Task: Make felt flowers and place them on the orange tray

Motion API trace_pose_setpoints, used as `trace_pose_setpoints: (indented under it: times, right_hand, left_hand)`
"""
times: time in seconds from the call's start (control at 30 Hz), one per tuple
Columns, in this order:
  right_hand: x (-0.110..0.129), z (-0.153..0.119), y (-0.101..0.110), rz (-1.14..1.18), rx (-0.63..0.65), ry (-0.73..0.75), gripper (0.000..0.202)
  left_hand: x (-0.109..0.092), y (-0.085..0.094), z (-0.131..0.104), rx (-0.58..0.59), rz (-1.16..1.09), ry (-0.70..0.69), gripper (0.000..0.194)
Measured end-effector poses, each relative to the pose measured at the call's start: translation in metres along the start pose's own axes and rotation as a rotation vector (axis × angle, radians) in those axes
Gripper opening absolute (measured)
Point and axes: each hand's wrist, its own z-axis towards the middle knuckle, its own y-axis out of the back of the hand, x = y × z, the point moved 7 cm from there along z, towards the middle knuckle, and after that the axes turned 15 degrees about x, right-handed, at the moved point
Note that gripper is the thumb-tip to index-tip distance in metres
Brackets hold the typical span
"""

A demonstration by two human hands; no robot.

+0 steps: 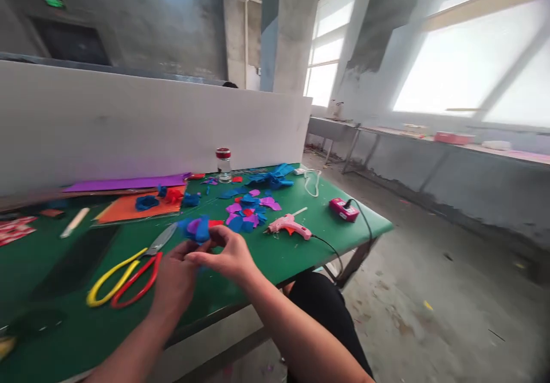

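My left hand [177, 268] and my right hand [227, 252] meet over the front of the green table, fingers pinched together. Between them they hold a paper flower [197, 229] with blue and purple petals; a bit of red shows beside it. The exact spot where the fingertips grip is partly hidden. Just left of my hands lie scissors [137, 271] with one yellow and one red handle. Beyond the flower is a loose pile of blue, purple and red paper petals [249, 211]. A pink glue gun [290, 226] rests right of the pile.
An orange sheet [129, 208] carries blue and red paper flowers [173, 195]. A red-lidded glass jar [224, 165] stands by the white partition [150, 125]. Crumpled blue paper [272, 178] lies at the back. A magenta power box [344, 210] with a cord sits near the right edge.
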Motion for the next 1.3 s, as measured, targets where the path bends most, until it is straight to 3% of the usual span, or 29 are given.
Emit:
trace_pose_setpoints:
  times: [0.2,0.47,0.7,1.13,1.3]
  right_hand:
    - [0.003,-0.006,-0.004,-0.010,-0.052,0.074,0.031]
    - [0.007,-0.014,-0.002,-0.148,-0.184,0.079,0.016]
    - [0.003,-0.013,0.001,-0.078,-0.143,0.083,0.017]
    - [-0.005,-0.008,0.005,0.148,0.024,0.083,0.028]
    - [0.002,-0.010,0.005,0.175,0.053,0.062,0.023]
  left_hand:
    - [0.022,-0.002,-0.001,0.042,-0.105,-0.053,0.011]
    - [0.034,-0.004,-0.003,0.079,-0.154,-0.018,0.022]
    - [0.040,-0.005,-0.001,0.086,-0.195,-0.008,0.019]
    - [0.029,-0.009,-0.003,0.110,-0.297,0.010,0.023]
    - [0.030,-0.009,-0.001,0.132,-0.292,0.014,0.023]
